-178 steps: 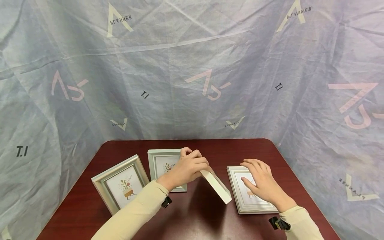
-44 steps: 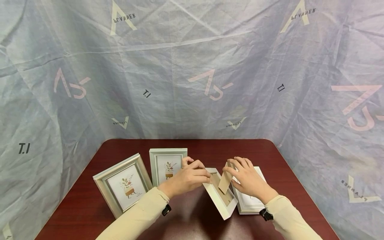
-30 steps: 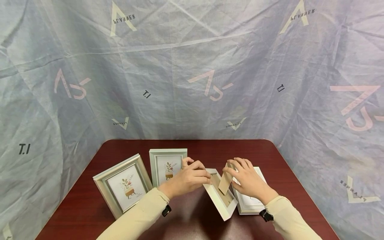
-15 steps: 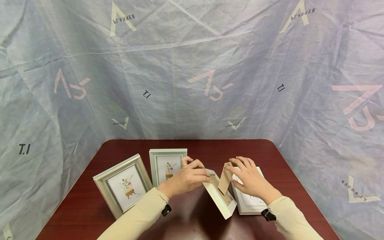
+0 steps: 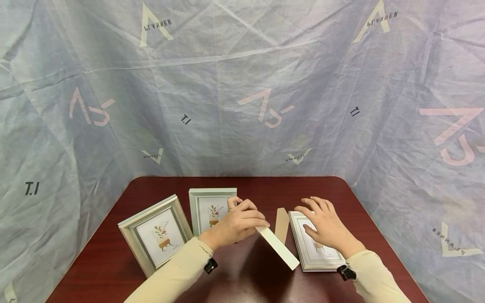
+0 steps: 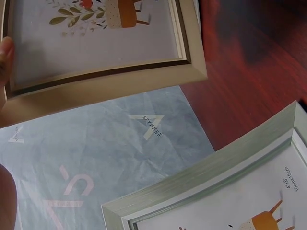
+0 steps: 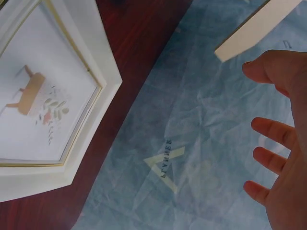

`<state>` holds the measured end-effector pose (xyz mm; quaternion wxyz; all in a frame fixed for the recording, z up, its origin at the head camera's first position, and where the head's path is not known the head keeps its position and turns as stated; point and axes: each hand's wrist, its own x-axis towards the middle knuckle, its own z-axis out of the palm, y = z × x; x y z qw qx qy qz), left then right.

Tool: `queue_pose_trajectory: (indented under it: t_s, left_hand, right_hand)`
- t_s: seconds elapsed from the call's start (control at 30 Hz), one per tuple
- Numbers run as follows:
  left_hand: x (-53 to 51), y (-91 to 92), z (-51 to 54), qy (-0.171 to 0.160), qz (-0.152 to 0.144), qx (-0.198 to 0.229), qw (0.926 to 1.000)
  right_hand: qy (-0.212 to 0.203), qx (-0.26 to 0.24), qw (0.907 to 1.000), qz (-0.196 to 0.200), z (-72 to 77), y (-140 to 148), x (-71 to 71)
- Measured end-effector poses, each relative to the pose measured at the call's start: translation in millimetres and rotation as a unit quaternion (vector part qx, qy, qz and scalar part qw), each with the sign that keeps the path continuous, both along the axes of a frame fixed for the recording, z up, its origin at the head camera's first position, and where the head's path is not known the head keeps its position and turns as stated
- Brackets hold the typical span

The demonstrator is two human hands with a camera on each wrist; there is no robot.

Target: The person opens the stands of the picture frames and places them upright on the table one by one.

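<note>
Champagne-gold picture frame (image 5: 157,235): standing at far left on the red-brown table (image 5: 261,189), leaning back and angling inward, presumably resting on an unseen rear support and so showing its face. Pale green frame (image 5: 204,210): standing just beside, further back, facing forward, probably resting the same way, hiding partly behind the left hand (image 5: 239,219). Left hand: pinching the white-edged frame (image 5: 280,249) by its upper edge, apparently steadying it at a slant with its back facing right; touching the table at the lower corner or hanging just above, cannot tell. Beige support leg (image 5: 281,226): jutting out from behind that frame, going ungripped. White frame (image 5: 310,248): lying flat, face up, presumably for stability. Right hand (image 5: 326,225): hovering over it with fingers loosely spread, grasping nothing, near the leg but apart, probably for having it within reach.
</note>
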<state>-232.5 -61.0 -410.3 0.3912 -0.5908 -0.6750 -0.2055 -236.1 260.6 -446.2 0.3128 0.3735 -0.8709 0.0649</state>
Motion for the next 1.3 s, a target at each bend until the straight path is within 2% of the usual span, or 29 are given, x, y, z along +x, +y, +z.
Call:
queue_pose_trajectory:
  t_s: [0.2, 0.37, 0.47, 0.83, 1.13, 1.3]
  left_hand:
    - [0.5, 2.1, 0.8, -0.005, 0.002, 0.025, 0.9997]
    - [0.4, 3.3, 0.5, -0.037, -0.004, 0.041, 0.9985]
    - [0.4, 4.9, 0.7, -0.058, 0.003, 0.051, 0.9970]
    - [4.2, 8.9, -5.4, -0.095, 0.062, 0.074, 0.9908]
    - [11.5, 12.7, -6.6, -0.129, 0.145, 0.089, 0.9770]
    - [11.5, 14.7, -5.9, -0.137, 0.164, 0.107, 0.9712]
  right_hand:
    - [-0.002, -0.013, 0.9997, -0.019, -4.1, 8.1, 0.4]
    - [-0.010, -0.021, 0.9993, -0.030, -6.3, 11.1, 0.6]
    - [-0.013, -0.021, 0.9990, -0.038, -7.3, 12.2, 1.2]
    - [-0.036, -0.050, 0.9955, -0.072, -9.3, 12.3, 12.7]
    - [-0.042, -0.081, 0.9916, -0.092, -7.4, 7.1, 20.7]
    - [-0.050, -0.089, 0.9902, -0.096, -7.0, 2.4, 23.8]
